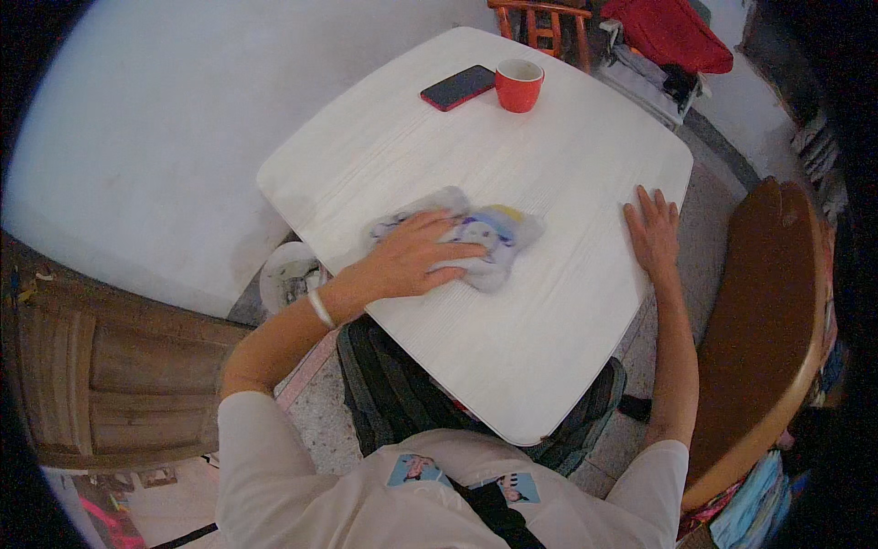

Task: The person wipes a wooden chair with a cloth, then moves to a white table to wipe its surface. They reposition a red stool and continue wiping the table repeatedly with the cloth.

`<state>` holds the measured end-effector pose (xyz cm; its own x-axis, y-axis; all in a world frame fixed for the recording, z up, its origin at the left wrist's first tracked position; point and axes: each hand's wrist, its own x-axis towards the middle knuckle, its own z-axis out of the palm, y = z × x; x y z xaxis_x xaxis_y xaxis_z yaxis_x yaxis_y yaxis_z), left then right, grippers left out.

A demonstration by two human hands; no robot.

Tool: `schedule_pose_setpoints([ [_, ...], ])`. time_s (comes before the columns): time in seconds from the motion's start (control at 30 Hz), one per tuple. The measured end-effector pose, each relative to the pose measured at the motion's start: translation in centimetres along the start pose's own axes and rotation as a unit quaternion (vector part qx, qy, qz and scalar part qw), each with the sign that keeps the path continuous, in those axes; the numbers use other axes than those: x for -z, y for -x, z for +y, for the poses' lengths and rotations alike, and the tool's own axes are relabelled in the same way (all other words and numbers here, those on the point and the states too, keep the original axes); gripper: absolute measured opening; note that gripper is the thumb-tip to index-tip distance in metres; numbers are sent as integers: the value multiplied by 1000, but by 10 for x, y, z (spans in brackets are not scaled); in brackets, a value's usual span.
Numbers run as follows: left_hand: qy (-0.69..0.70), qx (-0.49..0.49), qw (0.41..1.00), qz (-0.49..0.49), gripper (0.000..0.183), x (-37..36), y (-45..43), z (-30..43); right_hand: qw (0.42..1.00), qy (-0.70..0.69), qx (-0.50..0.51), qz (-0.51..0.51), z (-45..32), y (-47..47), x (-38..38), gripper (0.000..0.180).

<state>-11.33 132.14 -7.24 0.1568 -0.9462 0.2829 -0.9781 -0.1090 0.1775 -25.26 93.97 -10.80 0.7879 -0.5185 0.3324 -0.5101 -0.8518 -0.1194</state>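
Observation:
My left hand (418,257) lies spread, palm down, on a light patterned cloth (507,264) on the white table (549,178). The cloth looks soft and slightly blurred, with a blue and yellow cartoon figure; part of it is hidden under my fingers. A white band circles my left wrist. My right hand (655,230) rests flat near the table's right edge, with nothing seen in it. Beyond the cloth, towards the far edge, a red mug (519,86) with a pale inside stands upright, just right of a dark-screened phone (458,87) with a red edge.
A wooden chair (542,14) stands behind the far edge. A red item (675,34) lies over a basket-like holder at the far right. A brown curved seat or chair back (761,316) is to my right, a round white bin-like thing (291,274) to the left, by a wooden cabinet (151,384).

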Motion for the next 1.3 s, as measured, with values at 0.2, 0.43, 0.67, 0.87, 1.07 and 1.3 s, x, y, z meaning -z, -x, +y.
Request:
schedule_pose_setpoints([
  [0.2,-111,332,936,41,40,39,93,-138,1000,7,23,8,4,4,5,50],
  [0.43,-160,372,910,93,42,54,109,-229,998,31,45,-33,-15,7,27,51],
  [0.67,-94,113,987,70,37,-25,-64,-87,1000,-5,3,24,-13,1,12,52],
  [0.87,-75,-47,994,63,39,-63,-125,31,990,33,132,30,10,-13,1,53],
  [1.07,87,-137,982,-101,50,-3,-10,127,992,51,89,68,20,-15,-21,54],
  [1.3,69,-20,996,-47,38,34,82,86,966,194,171,28,25,-17,-22,53],
])
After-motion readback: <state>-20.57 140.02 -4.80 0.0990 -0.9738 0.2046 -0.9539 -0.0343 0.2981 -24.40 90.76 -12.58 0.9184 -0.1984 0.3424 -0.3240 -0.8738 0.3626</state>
